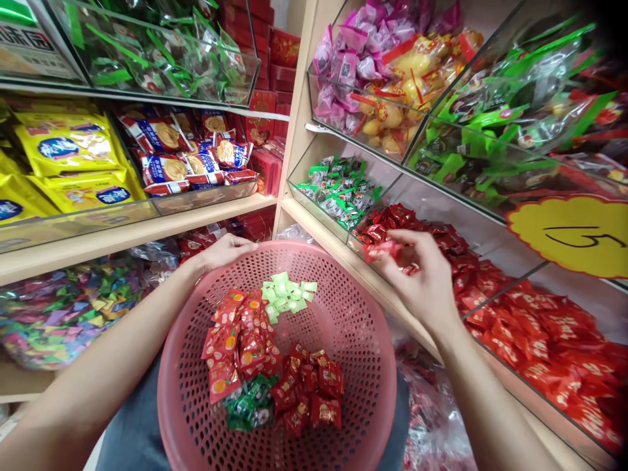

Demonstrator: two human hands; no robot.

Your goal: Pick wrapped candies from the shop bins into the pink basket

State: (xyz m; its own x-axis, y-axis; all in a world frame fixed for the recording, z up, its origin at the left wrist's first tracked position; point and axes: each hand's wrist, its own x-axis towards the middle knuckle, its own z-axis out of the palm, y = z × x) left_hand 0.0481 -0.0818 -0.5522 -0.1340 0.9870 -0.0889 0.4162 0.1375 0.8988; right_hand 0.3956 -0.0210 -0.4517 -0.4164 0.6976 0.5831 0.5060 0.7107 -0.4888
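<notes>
My left hand (226, 251) grips the far rim of a pink perforated basket (354, 340) held in front of me. In the basket lie red wrapped sweets (308, 386), red-and-orange packets (234, 340), pale green sweets (284, 296) and a few dark green ones (248, 407). My right hand (418, 275) reaches into a clear bin (466, 226) of dark red wrapped sweets on the right shelf. Its fingers are pinched on a few red sweets (383, 250) just above the bin's front edge.
Clear bins on the right shelves hold green-wrapped sweets (338, 190), pink and yellow sweets (377, 72) and more red packets (549, 347). A yellow price tag (574, 235) hangs there. Left shelves carry yellow bags (69, 150), biscuit packs (191, 157) and mixed coloured sweets (63, 307).
</notes>
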